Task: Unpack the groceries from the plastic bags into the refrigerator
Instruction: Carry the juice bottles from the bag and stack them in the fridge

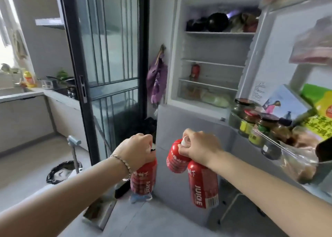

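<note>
— Standing open, the refrigerator (pixel 213 53) fills the upper right of the view, with its door (pixel 280 57) swung out to the right. The middle shelf (pixel 213 63) is almost bare. That looks like the room for what's being carried.

— And what's being carried?

— Three red juice bottles, all hanging low in front of the closed lower compartment, well below the shelves. The right hand (pixel 199 147) has two: one hanging straight down (pixel 203 184), one tilted up and leftwards (pixel 176 157), both pinched at the neck, touching each other.

— Heavy?

— I'd judge so; full bottles of that build pull hard on fingers. Stiff plastic, probably, with a glossy sleeve that could slip. The necks, under the caps, are the sensible hold, and that's where the fingers are.

— The left?

— The left hand (pixel 138 150) is closed in a fist over the top of a single bottle (pixel 142 179), which dangles upright beneath it. A bracelet (pixel 122 163) sits at that wrist.

— How are the arms set?

— Both forearms reach forward, palms down, knuckles up. The two-bottle pinch looks the weaker grasp; I'd shelve those first.

— Any bags?

— None I can tell for certain.
</note>
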Action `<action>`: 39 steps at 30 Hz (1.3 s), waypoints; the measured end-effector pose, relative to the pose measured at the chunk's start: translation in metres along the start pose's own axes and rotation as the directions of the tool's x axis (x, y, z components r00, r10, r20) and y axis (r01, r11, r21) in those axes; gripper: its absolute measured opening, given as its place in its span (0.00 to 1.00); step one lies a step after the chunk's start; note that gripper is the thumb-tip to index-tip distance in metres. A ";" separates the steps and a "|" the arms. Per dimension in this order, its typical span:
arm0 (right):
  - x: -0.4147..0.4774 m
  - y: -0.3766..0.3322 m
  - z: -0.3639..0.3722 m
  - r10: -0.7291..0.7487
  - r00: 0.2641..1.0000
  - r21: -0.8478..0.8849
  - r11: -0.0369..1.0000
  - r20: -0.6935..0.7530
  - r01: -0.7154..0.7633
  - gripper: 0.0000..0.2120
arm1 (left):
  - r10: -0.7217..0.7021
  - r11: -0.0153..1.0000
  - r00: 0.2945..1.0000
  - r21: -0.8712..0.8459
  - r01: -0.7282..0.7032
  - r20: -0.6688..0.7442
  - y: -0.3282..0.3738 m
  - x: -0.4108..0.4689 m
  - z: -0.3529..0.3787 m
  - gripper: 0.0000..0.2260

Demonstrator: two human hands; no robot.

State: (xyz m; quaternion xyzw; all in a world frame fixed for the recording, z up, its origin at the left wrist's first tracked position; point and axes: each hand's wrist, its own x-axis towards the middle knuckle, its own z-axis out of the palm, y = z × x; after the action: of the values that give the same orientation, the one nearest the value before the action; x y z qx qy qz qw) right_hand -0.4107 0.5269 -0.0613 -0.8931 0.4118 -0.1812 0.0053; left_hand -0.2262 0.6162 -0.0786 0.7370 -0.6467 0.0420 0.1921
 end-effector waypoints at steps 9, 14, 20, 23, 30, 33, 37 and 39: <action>0.174 0.121 -0.004 0.260 0.962 -0.078 0.961 -0.089 -0.267 0.09 | 0.225 0.966 0.973 -0.119 -0.230 -0.051 -0.003 0.262 0.039 0.10; 0.275 0.189 -0.007 0.389 0.895 -0.034 0.914 -0.218 -0.405 0.09 | 0.157 0.911 0.982 -0.368 -0.186 -0.105 0.017 0.390 0.054 0.08; 0.404 0.264 0.004 0.436 0.841 -0.018 0.885 -0.319 -0.466 0.08 | 0.127 0.839 0.952 -0.481 -0.253 -0.279 0.039 0.517 0.084 0.08; 0.461 0.294 -0.003 0.455 0.831 -0.007 0.876 -0.319 -0.482 0.13 | 0.107 0.811 0.934 -0.514 -0.281 -0.342 0.048 0.576 0.089 0.09; 0.543 0.340 -0.003 0.479 0.809 0.045 0.868 -0.341 -0.495 0.17 | 0.038 0.749 0.903 -0.586 -0.309 -0.428 0.046 0.679 0.100 0.14; 0.564 0.345 0.003 0.521 0.784 0.081 0.846 -0.337 -0.528 0.19 | 0.060 0.755 0.909 -0.577 -0.311 -0.412 0.039 0.714 0.113 0.14; 0.582 0.344 0.005 0.570 0.759 0.088 0.814 -0.315 -0.574 0.18 | 0.103 0.725 0.909 -0.596 -0.346 -0.403 0.031 0.745 0.131 0.14; 0.589 0.341 0.007 0.592 0.750 0.109 0.800 -0.295 -0.589 0.17 | 0.109 0.696 0.903 -0.617 -0.369 -0.416 0.027 0.757 0.138 0.14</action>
State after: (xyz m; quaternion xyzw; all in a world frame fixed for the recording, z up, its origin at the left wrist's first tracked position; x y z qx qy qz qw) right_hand -0.3084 -0.1340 0.0662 -0.6764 0.6672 -0.3119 0.0009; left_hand -0.1573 -0.1418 0.0357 0.5025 -0.6633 -0.0437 0.5528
